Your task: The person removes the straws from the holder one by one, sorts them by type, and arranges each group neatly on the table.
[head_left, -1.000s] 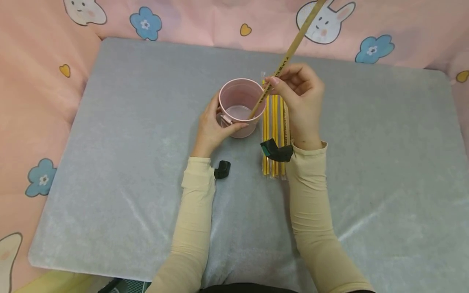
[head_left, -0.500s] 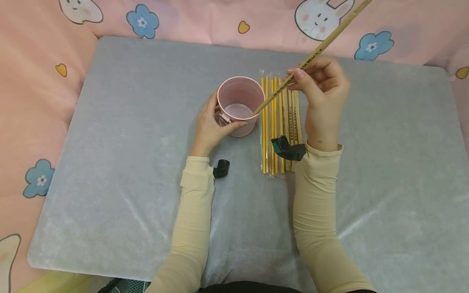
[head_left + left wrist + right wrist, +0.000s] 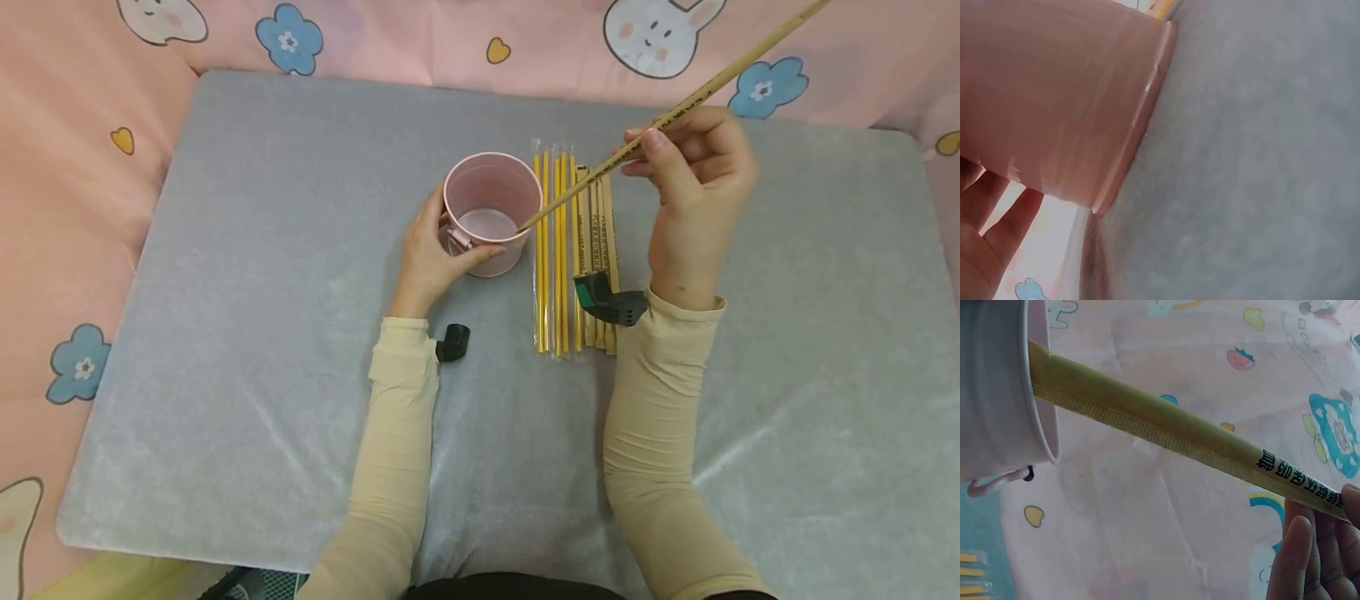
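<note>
My left hand [image 3: 431, 262] holds a small pink bucket [image 3: 491, 187] on the grey table, with the thumb across its near side. Only part of the bucket's wall [image 3: 1054, 94] and a few fingers show in the left wrist view. Between thumb and fingertips, my right hand [image 3: 701, 183] pinches a straw in a brown paper wrapper [image 3: 727, 75], printed with dark lettering. The straw slants, its lower end inside the bucket's rim and its upper end reaching past the top of the head view. In the right wrist view, the wrapped straw [image 3: 1147, 419] enters the bucket's mouth.
Right of the bucket lie several yellow straws in clear wrappers [image 3: 558, 250], side by side. Several paper-wrapped straws [image 3: 602, 217] lie beside them, partly under my right wrist camera [image 3: 611, 302]. A pink patterned cloth [image 3: 375, 42] stands behind the grey table [image 3: 262, 250].
My right hand has moved right, tilting the wrapped straw further over while its lower end stays in the bucket. More of the paper-wrapped straws show. The left hand keeps its hold.
</note>
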### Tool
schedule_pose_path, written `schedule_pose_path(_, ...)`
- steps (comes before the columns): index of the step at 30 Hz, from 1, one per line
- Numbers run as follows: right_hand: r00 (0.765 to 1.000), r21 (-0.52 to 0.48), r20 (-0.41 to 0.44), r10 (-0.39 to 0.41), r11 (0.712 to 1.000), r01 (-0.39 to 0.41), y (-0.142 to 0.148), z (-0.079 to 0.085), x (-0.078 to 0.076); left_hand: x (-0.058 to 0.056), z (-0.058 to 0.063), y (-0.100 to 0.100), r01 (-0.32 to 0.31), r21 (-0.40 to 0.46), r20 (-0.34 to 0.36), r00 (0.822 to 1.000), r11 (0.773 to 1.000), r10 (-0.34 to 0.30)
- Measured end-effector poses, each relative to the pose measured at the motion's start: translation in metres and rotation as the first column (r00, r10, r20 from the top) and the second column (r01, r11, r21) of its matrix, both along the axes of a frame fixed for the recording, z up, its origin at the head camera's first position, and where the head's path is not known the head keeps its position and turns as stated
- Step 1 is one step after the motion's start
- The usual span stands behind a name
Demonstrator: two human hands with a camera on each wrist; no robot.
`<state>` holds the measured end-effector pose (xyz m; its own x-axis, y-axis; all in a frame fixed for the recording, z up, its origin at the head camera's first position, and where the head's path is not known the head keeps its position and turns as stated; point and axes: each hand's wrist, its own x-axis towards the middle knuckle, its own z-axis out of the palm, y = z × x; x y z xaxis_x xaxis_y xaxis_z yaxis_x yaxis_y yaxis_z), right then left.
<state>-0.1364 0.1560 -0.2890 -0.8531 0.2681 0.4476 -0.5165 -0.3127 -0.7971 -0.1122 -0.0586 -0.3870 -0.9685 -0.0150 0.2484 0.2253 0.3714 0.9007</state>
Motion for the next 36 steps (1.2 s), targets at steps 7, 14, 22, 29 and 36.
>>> schedule_pose_path(7, 1.000, -0.055, 0.004, -0.028, 0.998, 0.028, 0.007, 0.003, 0.001, -0.001, 0.000, 0.000, 0.000, 0.007, -0.011, 1.000, 1.000, 0.000)
schedule_pose_path(14, 0.999, -0.075, 0.021, -0.049, 0.996, 0.050, 0.012, 0.005, 0.002, -0.001, -0.001, 0.001, -0.002, 0.008, -0.011, 1.000, 1.000, 0.002)
schedule_pose_path(22, 0.996, -0.034, 0.032, -0.081, 0.996, 0.082, 0.021, 0.006, 0.003, -0.001, -0.001, 0.001, -0.003, 0.005, -0.008, 1.000, 1.000, 0.003)
schedule_pose_path(29, 0.992, 0.013, 0.056, -0.111, 0.994, 0.110, 0.034, 0.005, 0.002, -0.001, 0.000, 0.001, -0.001, 0.009, -0.018, 1.000, 1.000, 0.001)
schedule_pose_path(36, 0.991, 0.106, 0.082, -0.104, 0.990, 0.095, 0.048, 0.001, 0.001, -0.001, 0.000, 0.001, 0.000, 0.013, -0.008, 1.000, 1.000, 0.000)
